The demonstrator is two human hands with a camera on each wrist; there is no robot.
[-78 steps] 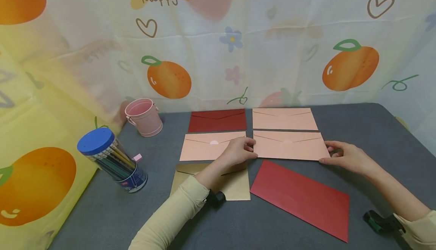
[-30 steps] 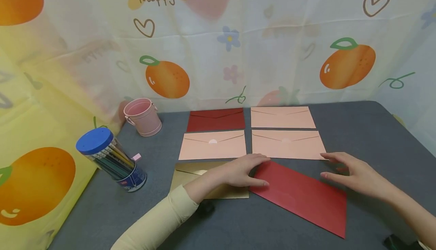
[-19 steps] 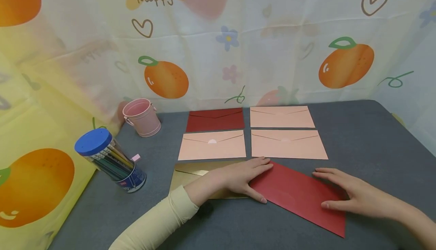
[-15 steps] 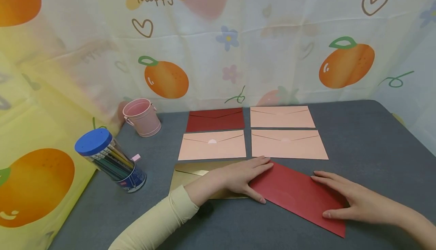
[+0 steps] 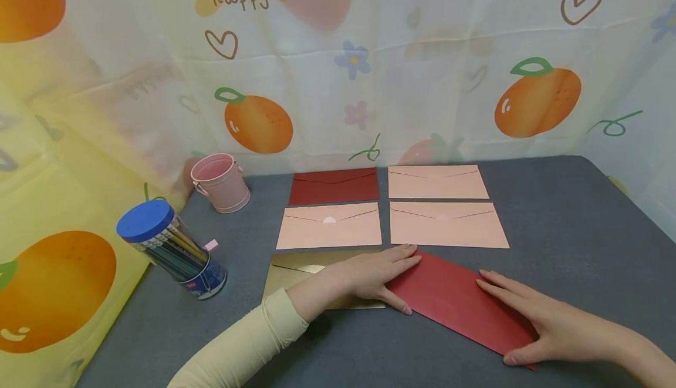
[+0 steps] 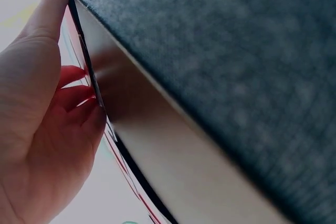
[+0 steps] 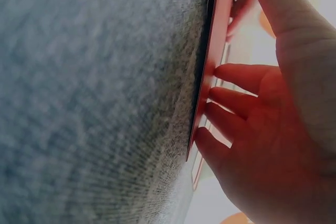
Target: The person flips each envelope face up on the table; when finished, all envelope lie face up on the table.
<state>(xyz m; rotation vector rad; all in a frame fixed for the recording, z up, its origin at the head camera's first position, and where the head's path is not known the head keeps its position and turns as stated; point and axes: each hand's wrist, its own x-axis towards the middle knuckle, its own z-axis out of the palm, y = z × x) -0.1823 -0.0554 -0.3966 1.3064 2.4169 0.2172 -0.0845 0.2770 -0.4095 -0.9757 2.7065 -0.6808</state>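
Resting flat, the left hand (image 5: 377,273) and right hand (image 5: 533,317) pressed straight fingers on the tilted dark red envelope (image 5: 454,303) beside the gold envelope (image 5: 296,265) on the grey table (image 5: 570,212). Left wrist: fingers (image 6: 79,98) met its edge. Right wrist: fingertips (image 7: 231,74) touched the red envelope's (image 7: 212,66) edge.

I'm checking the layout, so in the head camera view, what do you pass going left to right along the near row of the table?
Pencil tub → gold envelope → left hand → tilted red envelope → right hand.
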